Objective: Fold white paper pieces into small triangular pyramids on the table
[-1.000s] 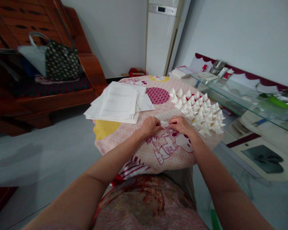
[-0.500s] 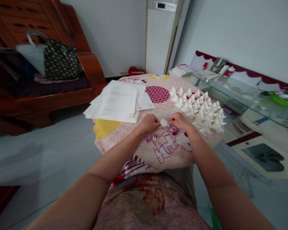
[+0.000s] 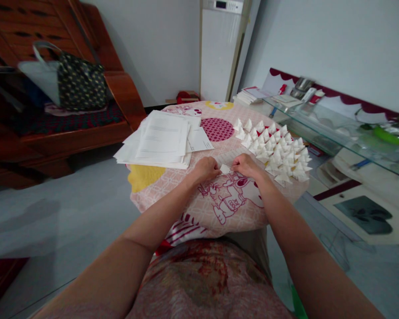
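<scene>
A small folded piece of white paper (image 3: 225, 169) lies low over the patterned tablecloth (image 3: 173, 186). My left hand (image 3: 206, 169) pinches its left side, and my right hand (image 3: 245, 166) pinches its right side with the fingers closed. Just beyond my hands a printed paper sheet (image 3: 228, 156) lies flat. To the right stand several rows of pointed folded-paper pieces (image 3: 269, 146). A stack of loose white sheets (image 3: 162, 137) rests to the left, its edges uneven.
Beyond the table's right side runs a glass shelf (image 3: 332, 133) with cups and other items. A pile of papers or booklets (image 3: 249, 95) sits at its near end. At the left is a wooden bench (image 3: 126, 93) bearing a dark patterned bag (image 3: 81, 82).
Both hands still hold the folded paper in nearly the same place. The whole view has shifted slightly; no object has visibly been moved.
</scene>
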`<state>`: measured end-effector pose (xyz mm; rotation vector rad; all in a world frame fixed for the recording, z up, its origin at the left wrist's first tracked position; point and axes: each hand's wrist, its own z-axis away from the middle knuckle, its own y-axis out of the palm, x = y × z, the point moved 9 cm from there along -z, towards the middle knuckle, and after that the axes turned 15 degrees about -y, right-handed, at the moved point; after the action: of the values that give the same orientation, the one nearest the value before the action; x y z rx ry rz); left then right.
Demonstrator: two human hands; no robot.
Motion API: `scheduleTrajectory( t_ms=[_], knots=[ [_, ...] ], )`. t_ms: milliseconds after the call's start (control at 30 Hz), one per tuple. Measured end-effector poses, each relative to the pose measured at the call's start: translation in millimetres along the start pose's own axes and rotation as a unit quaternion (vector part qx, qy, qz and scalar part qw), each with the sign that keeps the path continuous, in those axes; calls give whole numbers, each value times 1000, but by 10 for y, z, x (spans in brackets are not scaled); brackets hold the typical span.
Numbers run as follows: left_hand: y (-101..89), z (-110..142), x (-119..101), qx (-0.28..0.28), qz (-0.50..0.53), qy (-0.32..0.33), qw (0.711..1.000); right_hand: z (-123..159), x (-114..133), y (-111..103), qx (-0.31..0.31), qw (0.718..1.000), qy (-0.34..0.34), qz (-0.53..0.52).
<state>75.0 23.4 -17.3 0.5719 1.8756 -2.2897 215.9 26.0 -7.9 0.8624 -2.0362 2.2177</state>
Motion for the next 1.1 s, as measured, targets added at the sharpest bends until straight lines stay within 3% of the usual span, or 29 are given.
scheduleTrajectory(
  t_ms=[367,567,767,933,1100],
  knots=[
    [-8,24,-23,-7,-22,5,1000,-2,77,-21,26,999,12,22],
    [-10,59,6,-47,18,18,999,0,107,-35,18,1000,1,7],
    [1,109,-79,-82,74,115,987,9,115,-27,9,1000,-7,2],
    [40,192,-232,-75,88,219,969,6,76,3,4,1000,4,-2],
    [75,203,-250,-67,78,244,964,-15,13,41,-11,999,16,-29]
  ],
)
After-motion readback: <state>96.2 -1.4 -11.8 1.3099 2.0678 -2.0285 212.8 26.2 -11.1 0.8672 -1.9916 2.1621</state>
